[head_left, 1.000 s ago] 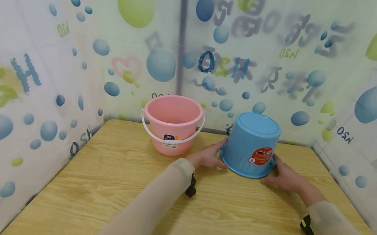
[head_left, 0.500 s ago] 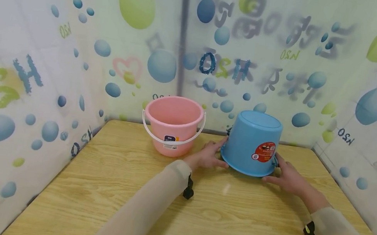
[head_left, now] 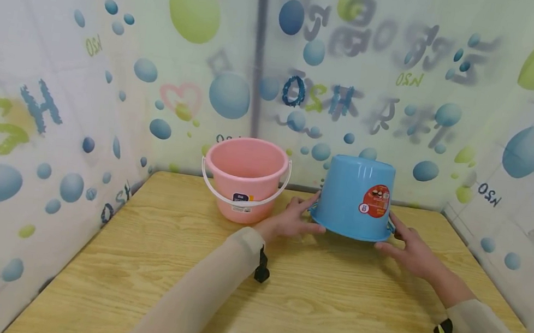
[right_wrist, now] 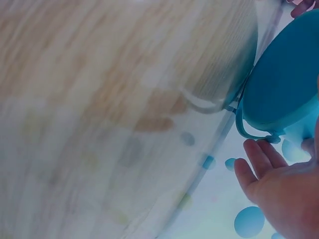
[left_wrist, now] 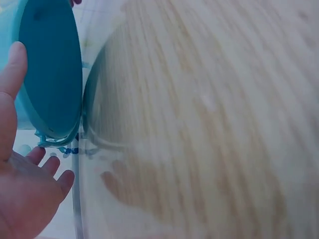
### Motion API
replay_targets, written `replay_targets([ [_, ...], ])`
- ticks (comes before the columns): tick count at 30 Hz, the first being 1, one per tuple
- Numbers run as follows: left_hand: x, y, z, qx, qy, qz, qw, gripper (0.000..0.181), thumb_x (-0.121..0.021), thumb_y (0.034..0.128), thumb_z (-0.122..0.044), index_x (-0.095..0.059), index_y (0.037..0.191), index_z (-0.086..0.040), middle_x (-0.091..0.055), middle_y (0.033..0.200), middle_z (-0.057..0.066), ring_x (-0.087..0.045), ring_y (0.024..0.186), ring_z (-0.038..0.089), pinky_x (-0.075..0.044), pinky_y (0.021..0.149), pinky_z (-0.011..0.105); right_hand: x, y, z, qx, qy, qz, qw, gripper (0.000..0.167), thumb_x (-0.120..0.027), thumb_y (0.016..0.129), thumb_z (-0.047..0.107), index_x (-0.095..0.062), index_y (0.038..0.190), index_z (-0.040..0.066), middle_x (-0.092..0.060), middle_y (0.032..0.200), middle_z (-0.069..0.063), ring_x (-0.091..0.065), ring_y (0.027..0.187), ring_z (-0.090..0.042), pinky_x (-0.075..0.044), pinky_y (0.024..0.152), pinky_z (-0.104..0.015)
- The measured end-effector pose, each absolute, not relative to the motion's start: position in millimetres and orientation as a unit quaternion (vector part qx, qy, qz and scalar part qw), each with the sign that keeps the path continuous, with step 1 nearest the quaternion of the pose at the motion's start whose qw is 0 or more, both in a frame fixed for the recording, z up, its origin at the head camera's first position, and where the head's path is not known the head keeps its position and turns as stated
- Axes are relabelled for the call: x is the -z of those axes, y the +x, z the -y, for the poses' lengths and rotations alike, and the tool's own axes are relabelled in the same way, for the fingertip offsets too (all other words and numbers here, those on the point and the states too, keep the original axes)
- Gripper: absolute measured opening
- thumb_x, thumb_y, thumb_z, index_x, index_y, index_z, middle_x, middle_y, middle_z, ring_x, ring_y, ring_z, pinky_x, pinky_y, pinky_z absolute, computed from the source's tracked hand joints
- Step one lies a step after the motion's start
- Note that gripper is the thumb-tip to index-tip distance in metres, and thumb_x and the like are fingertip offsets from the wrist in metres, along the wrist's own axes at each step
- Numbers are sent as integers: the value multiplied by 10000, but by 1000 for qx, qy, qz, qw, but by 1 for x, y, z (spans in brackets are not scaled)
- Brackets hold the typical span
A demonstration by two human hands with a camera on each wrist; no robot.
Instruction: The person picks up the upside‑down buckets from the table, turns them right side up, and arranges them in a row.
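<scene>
A blue bucket [head_left: 354, 198] stands upside down at the back right of the wooden table, its near rim raised off the tabletop and its base tipped away from me. My left hand [head_left: 293, 220] holds its left side; in the left wrist view the thumb [left_wrist: 16, 67] lies on the rim, with the other fingers near the handle joint. On the opposite side my right hand [head_left: 410, 251] holds the rim, fingertips at the handle joint in the right wrist view. The dark inside of the bucket [left_wrist: 52, 69] shows from below.
A pink bucket [head_left: 245, 180] with a white handle stands upright left of the blue one, close to my left hand. Patterned curtains [head_left: 180, 107] hang along the back and both sides of the wooden table [head_left: 306, 303].
Between my hands the blue bucket has tipped away from me: its near rim has risen and its flat base has turned out of sight. The pink bucket has stayed put.
</scene>
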State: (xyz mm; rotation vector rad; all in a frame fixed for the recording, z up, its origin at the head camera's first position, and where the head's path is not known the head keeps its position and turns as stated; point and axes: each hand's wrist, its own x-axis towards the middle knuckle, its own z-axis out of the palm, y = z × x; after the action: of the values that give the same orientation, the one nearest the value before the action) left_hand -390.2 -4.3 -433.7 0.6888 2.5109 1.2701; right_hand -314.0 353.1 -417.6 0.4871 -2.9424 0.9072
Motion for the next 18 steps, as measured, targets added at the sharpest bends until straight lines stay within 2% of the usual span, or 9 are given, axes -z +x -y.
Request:
replay_targets([
  [4,430,-388,7,-448,245,-850,129,1026,-756,980,-639,-30,1705,-601,-154,1754,205,-334,1570,444,-428,1260,591,417,-314,-353,-295,168,940,26,971,-682,1108,362,-39,1765,49,-349,1630,-475,-506,1393,-683,-394,1116,-855],
  [8,427,-388,8,-465,261,-837,123,1010,-737,995,-632,-43,1725,-555,-85,1822,167,-213,1667,428,-314,1322,637,418,-314,-353,-303,183,935,32,927,-659,1123,320,-58,1754,2,-336,1626,-485,-527,1370,-688,-417,1088,-856],
  [12,423,-388,6,-495,274,-816,118,998,-744,1015,-573,-53,1734,-528,-62,1870,63,-113,1724,355,-251,1347,655,418,-315,-353,-314,195,929,35,897,-635,1135,291,-56,1747,-19,-317,1642,-480,-521,1373,-693,-428,1069,-859],
  [15,420,-386,5,-500,270,-815,116,992,-740,1009,-600,-51,1721,-553,-102,1869,7,-130,1727,321,-253,1353,640,418,-315,-352,-331,196,922,39,884,-614,1144,275,-32,1759,19,-273,1690,-449,-463,1427,-696,-410,1079,-865],
  [18,417,-384,4,-502,259,-817,115,979,-729,1000,-637,-57,1710,-580,-132,1864,6,-167,1720,329,-273,1348,633,416,-314,-350,-349,190,917,44,892,-607,1146,283,-3,1773,90,-222,1743,-402,-368,1502,-689,-384,1094,-862],
])
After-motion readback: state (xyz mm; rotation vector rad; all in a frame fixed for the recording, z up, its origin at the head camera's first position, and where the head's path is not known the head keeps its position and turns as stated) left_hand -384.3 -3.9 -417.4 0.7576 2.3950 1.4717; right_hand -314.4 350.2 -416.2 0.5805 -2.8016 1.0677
